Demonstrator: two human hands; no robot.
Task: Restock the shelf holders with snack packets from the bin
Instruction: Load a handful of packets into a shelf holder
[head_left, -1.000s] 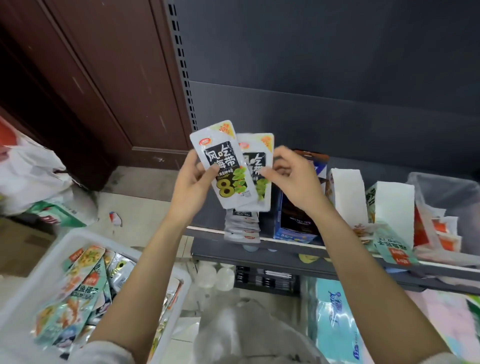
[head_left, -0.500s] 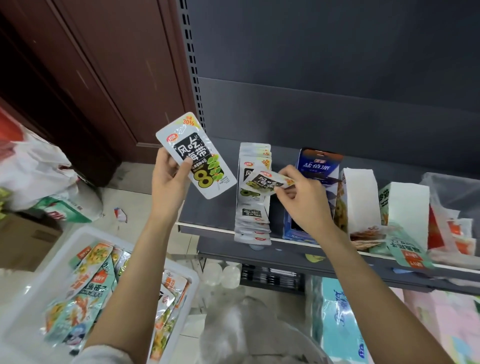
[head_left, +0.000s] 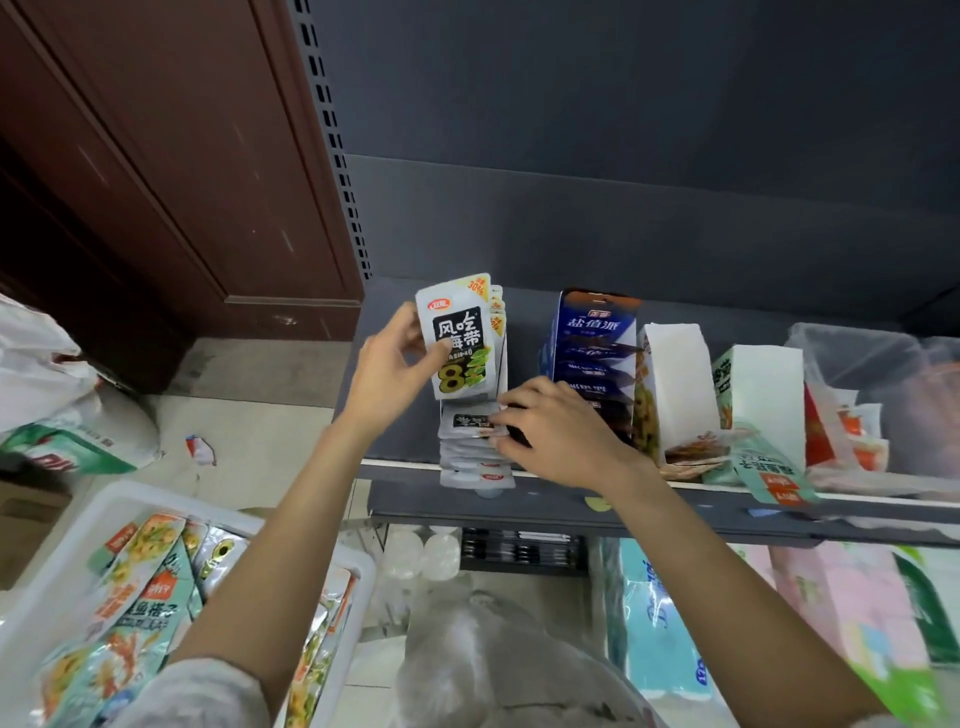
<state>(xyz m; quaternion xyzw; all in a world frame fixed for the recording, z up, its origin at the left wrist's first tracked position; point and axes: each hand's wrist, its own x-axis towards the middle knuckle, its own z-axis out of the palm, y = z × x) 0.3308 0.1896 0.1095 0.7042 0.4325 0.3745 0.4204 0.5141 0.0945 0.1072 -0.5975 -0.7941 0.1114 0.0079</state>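
Observation:
My left hand (head_left: 387, 371) holds a white seaweed snack packet (head_left: 460, 338) with black label and green "8", upright, right in front of the row of like packets (head_left: 475, 449) that runs from the back of the dark shelf (head_left: 519, 506) to its front edge. My right hand (head_left: 553, 428) rests on the lower part of that row, fingers pressing the packets. The white bin (head_left: 332, 561) at lower left holds several teal and orange snack packets (head_left: 135, 597).
A blue snack box (head_left: 592, 332), two white display boxes (head_left: 675, 374) and a clear plastic holder (head_left: 883, 374) stand on the shelf to the right. Tissue packs (head_left: 660, 623) sit on the shelf below. A brown cabinet (head_left: 171, 171) and white bags (head_left: 47, 374) lie at the left.
My left hand brought its packet rightward and down to the row. My right hand laid its packet onto the row and now presses on the stack.

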